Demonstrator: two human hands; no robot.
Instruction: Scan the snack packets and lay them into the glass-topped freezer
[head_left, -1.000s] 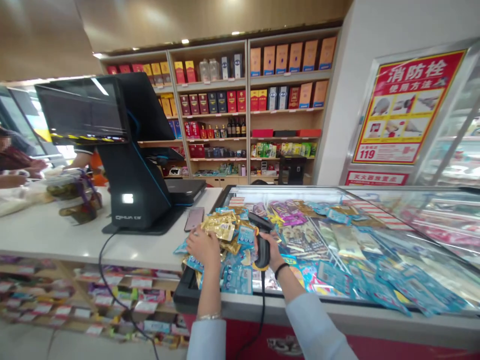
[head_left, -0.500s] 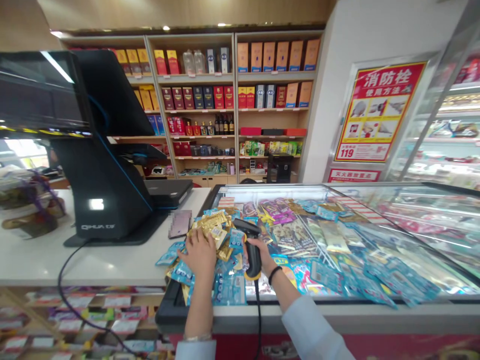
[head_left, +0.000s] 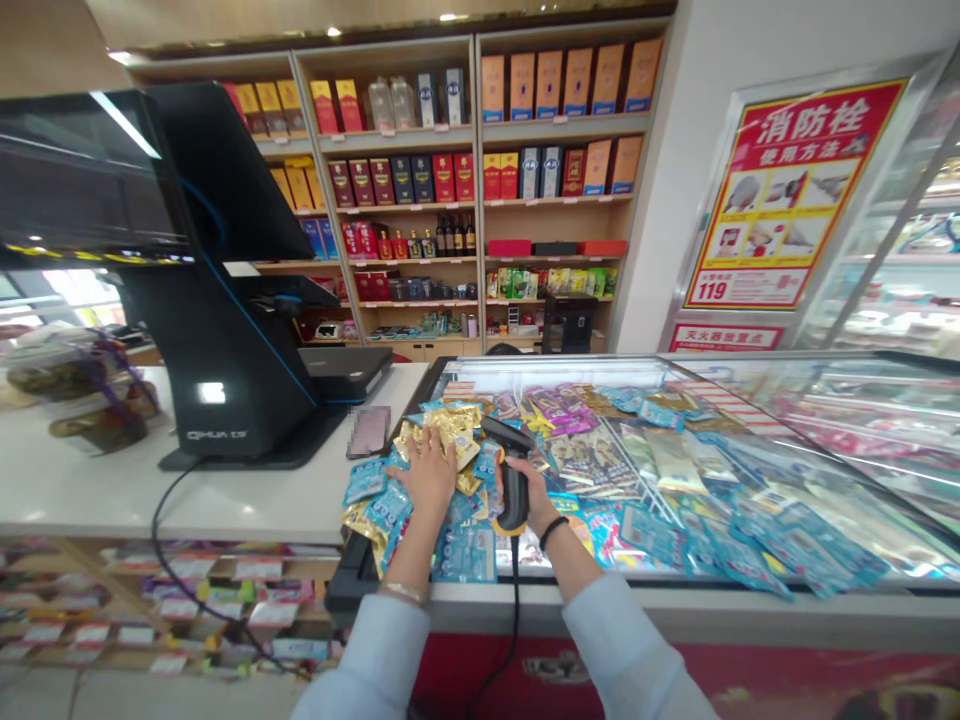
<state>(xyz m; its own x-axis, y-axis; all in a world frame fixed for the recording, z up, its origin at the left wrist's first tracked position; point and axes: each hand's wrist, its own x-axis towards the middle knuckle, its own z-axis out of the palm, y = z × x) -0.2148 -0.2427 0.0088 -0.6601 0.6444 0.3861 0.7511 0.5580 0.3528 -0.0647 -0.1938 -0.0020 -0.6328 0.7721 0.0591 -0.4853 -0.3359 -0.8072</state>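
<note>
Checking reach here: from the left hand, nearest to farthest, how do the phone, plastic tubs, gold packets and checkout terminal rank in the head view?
From the left hand:
1. Gold packets, under its fingers.
2. Phone, left, on the counter.
3. Checkout terminal, farther left.
4. Plastic tubs, left of the terminal.

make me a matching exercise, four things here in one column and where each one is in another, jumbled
1. black handheld scanner with yellow trim
2. framed red and yellow poster
3. large black screen terminal
4. left hand

A. on the white countertop
B. spread on shiny gold packets
C. in the right hand
D. on the pale wall

1-C, 2-D, 3-A, 4-B
</note>
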